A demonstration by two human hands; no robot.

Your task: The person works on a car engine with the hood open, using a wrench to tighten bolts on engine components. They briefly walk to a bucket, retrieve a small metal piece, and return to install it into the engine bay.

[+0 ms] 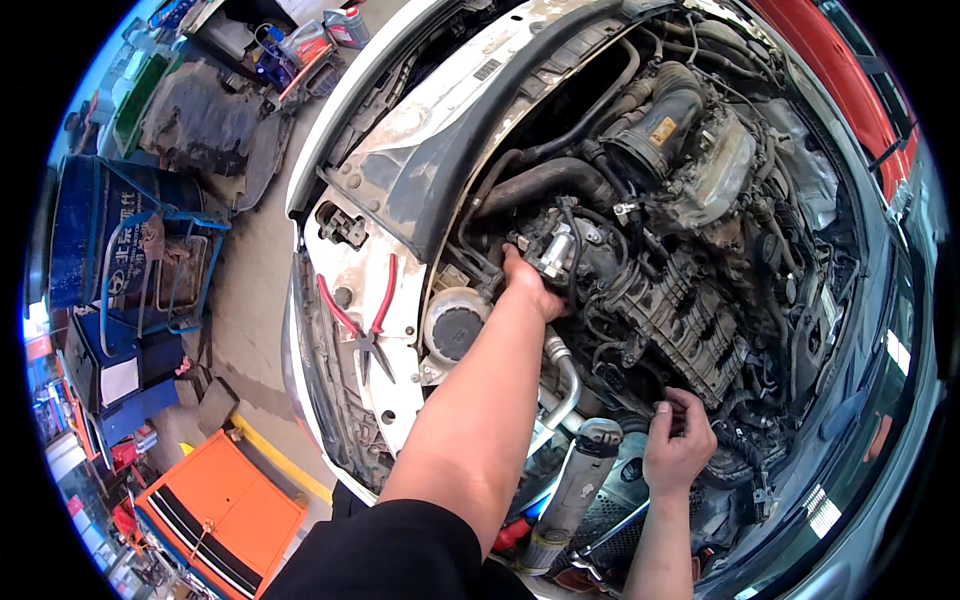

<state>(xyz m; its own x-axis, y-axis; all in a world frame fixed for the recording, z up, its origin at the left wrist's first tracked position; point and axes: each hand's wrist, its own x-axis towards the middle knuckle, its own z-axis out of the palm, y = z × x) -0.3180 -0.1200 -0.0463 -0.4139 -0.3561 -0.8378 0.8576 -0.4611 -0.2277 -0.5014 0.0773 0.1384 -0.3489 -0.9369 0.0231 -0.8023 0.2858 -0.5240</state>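
Head view: the left grip reaches into one engine, fingertips hidden beside one silvery fitting; the right grip curls loosely; whether either pinches anything, I cannot tell. Feeling around that fitting seems the step, calling for careful finger placement. Left of both grips: one pair of pliers, one large black cap.

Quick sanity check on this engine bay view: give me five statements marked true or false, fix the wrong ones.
1. The left hand is in among the engine parts. True.
2. The red-handled pliers lie on the white front panel. True.
3. A hand grips the pliers. False: neither hand touches them.
4. The cabinet at lower left is green. False: it is orange.
5. The right hand wears a glove. False: it is bare.
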